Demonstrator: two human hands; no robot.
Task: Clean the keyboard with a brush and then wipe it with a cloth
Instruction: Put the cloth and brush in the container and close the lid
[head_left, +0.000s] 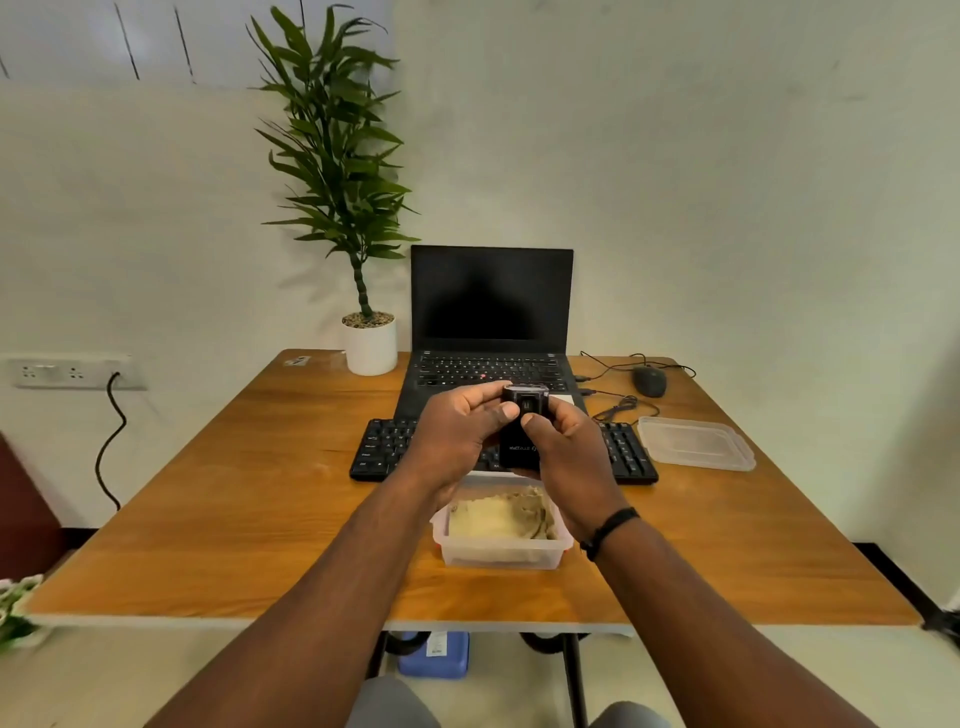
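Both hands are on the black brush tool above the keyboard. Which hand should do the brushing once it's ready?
Probably the right hand: it wraps the body of the brush tool, while the left hand only pinches its top end. The keyboard lies directly below.

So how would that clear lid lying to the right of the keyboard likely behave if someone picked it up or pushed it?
The lid looks thin, clear plastic, so probably light and slightly flexible. Lying flat on the smooth table, it would likely slide rather than tip or roll.
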